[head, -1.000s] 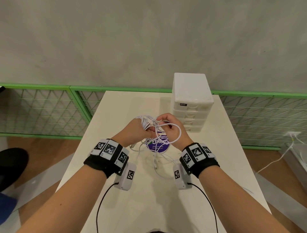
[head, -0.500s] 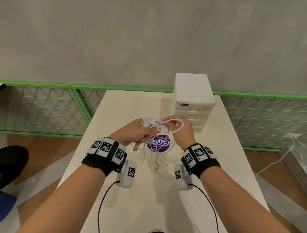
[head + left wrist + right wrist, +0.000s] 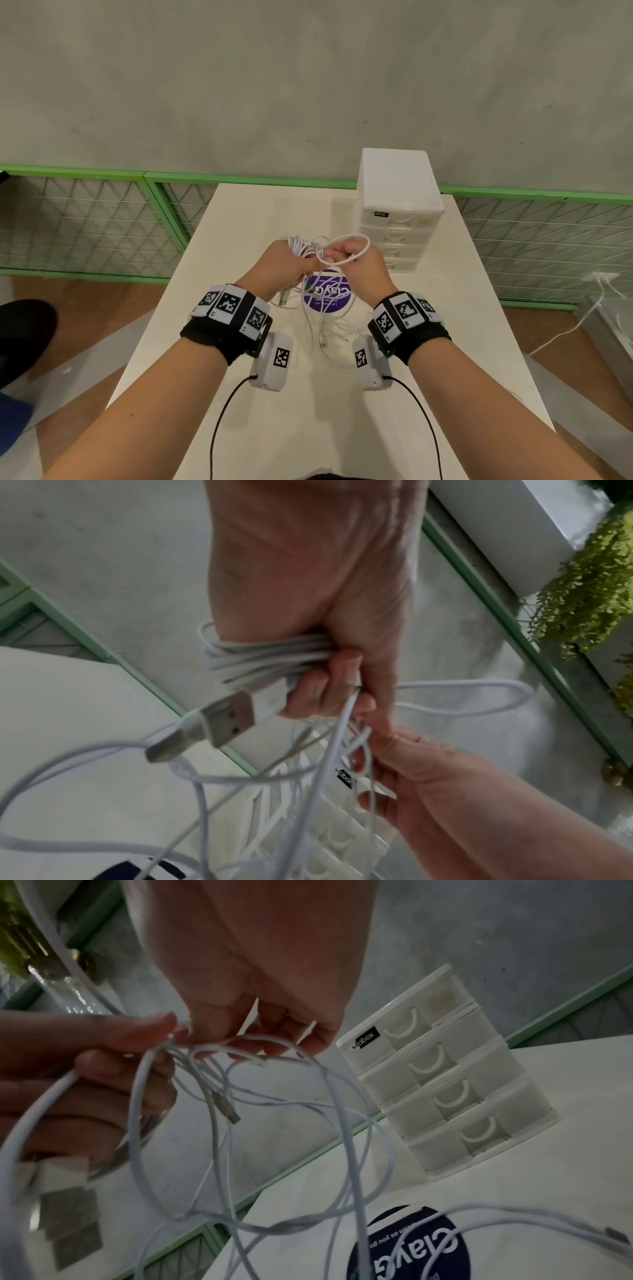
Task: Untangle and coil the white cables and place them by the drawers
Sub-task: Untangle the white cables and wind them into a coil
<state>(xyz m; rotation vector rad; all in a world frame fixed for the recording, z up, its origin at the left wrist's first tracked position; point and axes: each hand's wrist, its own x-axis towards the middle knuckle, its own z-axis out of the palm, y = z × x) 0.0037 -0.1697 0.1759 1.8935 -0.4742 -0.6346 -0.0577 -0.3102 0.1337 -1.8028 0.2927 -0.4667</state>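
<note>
- The left hand (image 3: pixel 279 265) is raised above the cream-coloured rectangular table (image 3: pixel 260 212). Its fingers (image 3: pixel 322 688) are curled tightly around a wound bundle of thin white cables (image 3: pixel 260 656).
- A flat metal USB plug (image 3: pixel 227 718) sticks out below this fist.
- The right hand (image 3: pixel 359 267) is just beside the left hand, touching it. Its fingertips (image 3: pixel 308 1039) pinch a loop of one white cable (image 3: pixel 356 245).
- More loose strands hang from both hands down to the table and lie over a round purple sticker with white letters (image 3: pixel 330 294).
- The white plastic box with four small drawers (image 3: pixel 397 209) stands at the far right of the table, near the right hand and closed.
</note>
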